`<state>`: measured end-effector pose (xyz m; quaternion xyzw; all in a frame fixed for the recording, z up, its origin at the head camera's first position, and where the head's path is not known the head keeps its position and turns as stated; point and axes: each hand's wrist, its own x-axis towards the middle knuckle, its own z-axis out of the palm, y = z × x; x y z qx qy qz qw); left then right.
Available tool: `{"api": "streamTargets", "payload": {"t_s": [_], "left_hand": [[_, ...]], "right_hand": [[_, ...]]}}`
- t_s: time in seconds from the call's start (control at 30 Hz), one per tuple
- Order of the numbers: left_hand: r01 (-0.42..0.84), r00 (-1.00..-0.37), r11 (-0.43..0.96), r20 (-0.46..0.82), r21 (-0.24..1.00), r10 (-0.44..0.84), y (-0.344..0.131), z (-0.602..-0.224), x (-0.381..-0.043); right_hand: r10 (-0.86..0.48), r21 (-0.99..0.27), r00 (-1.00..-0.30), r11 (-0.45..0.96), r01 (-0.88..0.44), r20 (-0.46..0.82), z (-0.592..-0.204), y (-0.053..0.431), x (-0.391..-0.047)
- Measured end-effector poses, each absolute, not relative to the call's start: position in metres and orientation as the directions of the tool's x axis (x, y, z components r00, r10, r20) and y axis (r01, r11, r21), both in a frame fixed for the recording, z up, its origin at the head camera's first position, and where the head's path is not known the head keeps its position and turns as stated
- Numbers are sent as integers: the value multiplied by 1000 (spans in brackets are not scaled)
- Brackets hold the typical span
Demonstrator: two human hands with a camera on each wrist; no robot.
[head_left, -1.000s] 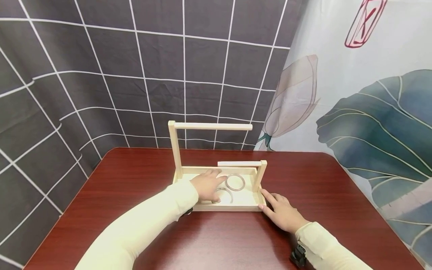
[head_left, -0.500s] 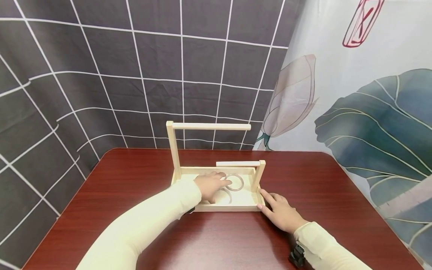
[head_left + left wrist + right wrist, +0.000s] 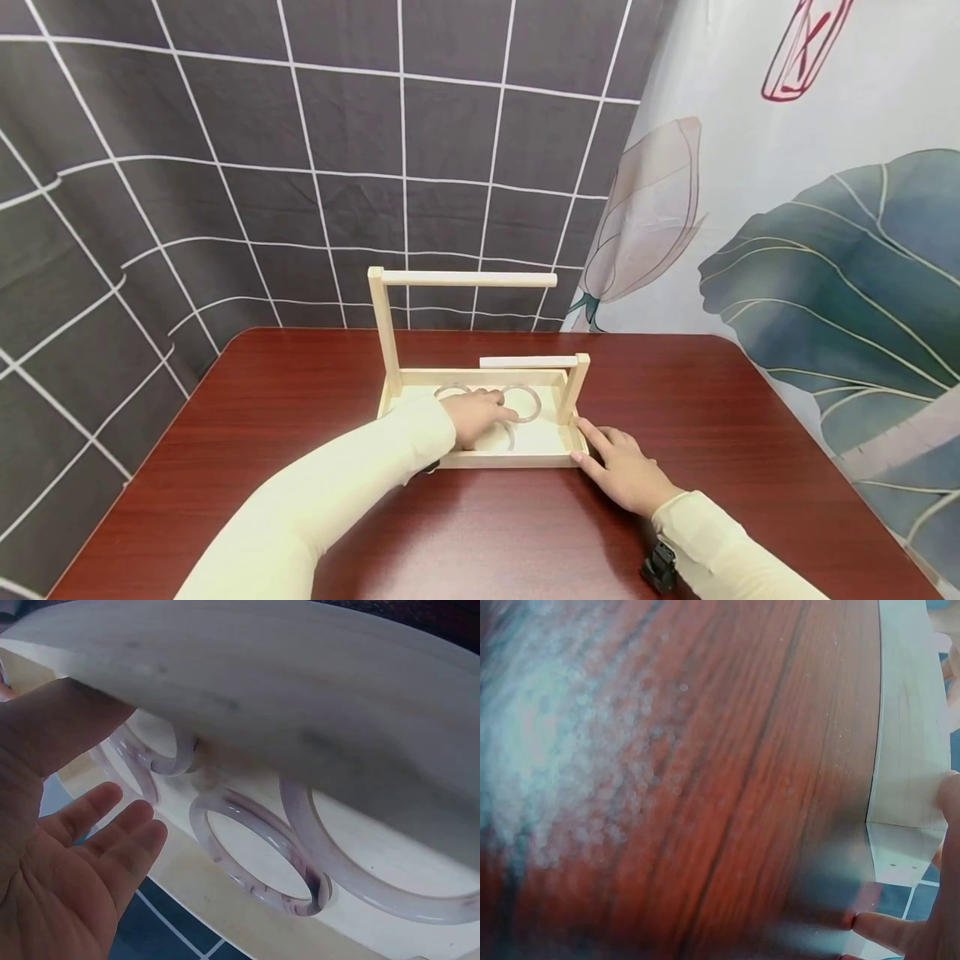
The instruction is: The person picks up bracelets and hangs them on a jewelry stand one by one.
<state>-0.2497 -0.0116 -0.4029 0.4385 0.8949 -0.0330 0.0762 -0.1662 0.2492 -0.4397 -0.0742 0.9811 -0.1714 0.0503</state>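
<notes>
In the head view, my left hand (image 3: 474, 417) reaches down into a pale wooden tray (image 3: 525, 460) among several translucent, lilac-tinted bangles. One bangle (image 3: 538, 407) lies right of its fingers, another (image 3: 450, 387) behind it. The left wrist view shows the fingers loosely bent and the thumb tip hidden behind the front wall. A bangle (image 3: 185, 746) is beside the thumb; a further bangle (image 3: 251, 877) lies against the back wall. My right hand (image 3: 630, 475) touches the tray's right front corner with outstretched fingers.
Two wooden bars stand on the tray's ends: a tall L-shaped post with a long bar (image 3: 468, 278) at left, a shorter one (image 3: 528, 362) at right. The red-brown table (image 3: 300, 375) backs onto a grey grid curtain (image 3: 360, 208).
My left hand has shifted slightly right within the tray, and a bangle behind it has come into view. The right hand stays at the tray corner.
</notes>
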Motion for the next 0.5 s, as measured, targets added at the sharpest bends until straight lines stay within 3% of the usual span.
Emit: {"api": "streamTargets", "payload": {"t_s": [0.5], "left_hand": [[789, -583, 609, -220, 75, 782, -7, -402, -253]], "right_hand": [[-156, -337, -986, 933, -127, -58, -439, 249, -165]]}}
